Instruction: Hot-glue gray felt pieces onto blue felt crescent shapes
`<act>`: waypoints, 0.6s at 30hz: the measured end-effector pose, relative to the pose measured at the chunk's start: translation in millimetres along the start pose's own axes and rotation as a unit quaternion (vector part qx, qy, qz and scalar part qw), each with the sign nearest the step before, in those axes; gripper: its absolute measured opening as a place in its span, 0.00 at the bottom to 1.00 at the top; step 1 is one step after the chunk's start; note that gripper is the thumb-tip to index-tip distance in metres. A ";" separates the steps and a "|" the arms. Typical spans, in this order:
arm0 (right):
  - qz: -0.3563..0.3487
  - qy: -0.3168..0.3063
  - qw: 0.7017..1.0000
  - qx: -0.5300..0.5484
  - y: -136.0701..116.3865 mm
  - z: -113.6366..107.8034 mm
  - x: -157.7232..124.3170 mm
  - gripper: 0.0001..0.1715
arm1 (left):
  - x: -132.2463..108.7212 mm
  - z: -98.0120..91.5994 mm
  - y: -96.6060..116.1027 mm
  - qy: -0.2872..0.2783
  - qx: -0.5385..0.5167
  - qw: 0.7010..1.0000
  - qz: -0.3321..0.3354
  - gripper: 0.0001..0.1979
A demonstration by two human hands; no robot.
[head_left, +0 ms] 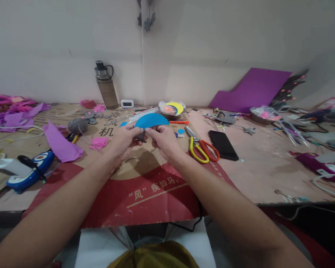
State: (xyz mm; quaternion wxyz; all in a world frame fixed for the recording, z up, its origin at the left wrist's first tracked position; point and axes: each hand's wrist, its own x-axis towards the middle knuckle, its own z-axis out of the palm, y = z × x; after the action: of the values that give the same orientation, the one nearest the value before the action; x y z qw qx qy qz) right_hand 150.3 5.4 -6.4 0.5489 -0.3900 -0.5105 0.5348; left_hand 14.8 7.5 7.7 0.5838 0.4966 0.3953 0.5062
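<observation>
In front of me, above the cardboard, my left hand (127, 139) and my right hand (165, 140) come together with fingers pinched. Between and behind them rises a flat blue piece (152, 120) with a rounded top edge, felt or foam sheet by its look. A small dark grey piece (141, 136) shows under the left fingertips, where the thumbs nearly meet. How the two pieces join is hidden by my fingers. Scissors (198, 148) with one yellow and one red handle lie partly spread, right of my right hand.
A black phone (223, 145) lies beside the scissors. Behind my hands stand a metal bowl (171, 113), a small white clock (127, 103) and a bottle (107, 89). Grey yarn (78, 125), purple scraps (61, 143) and a blue glue gun (30, 172) lie left; a purple sheet (252, 91) leans right.
</observation>
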 end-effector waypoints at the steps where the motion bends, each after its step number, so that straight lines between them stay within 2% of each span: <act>1: -0.003 0.001 1.000 -0.002 0.3 -0.8 0.4 0.13 | 0.6 -0.9 -0.1 -0.006 -0.008 1.000 -0.006 0.05; 6: -0.011 -0.003 1.000 0.000 1.4 -4.1 1.2 0.12 | 0.5 -2.6 1.8 -0.013 -0.039 0.999 -0.016 0.05; 12: -0.011 -0.009 1.000 -0.020 3.8 -2.9 1.2 0.13 | -0.1 -0.9 1.9 -0.003 -0.002 1.000 -0.010 0.07; 18: -0.025 -0.021 0.999 -0.041 9.2 -2.7 2.6 0.16 | 2.2 -0.1 -0.8 -0.007 0.007 1.000 0.011 0.05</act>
State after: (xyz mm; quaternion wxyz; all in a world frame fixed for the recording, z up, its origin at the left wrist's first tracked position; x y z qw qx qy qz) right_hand 151.0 9.4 -15.4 0.5350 -0.3878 -0.5529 0.5077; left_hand 15.2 9.6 6.9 0.5775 0.5088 0.3892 0.5061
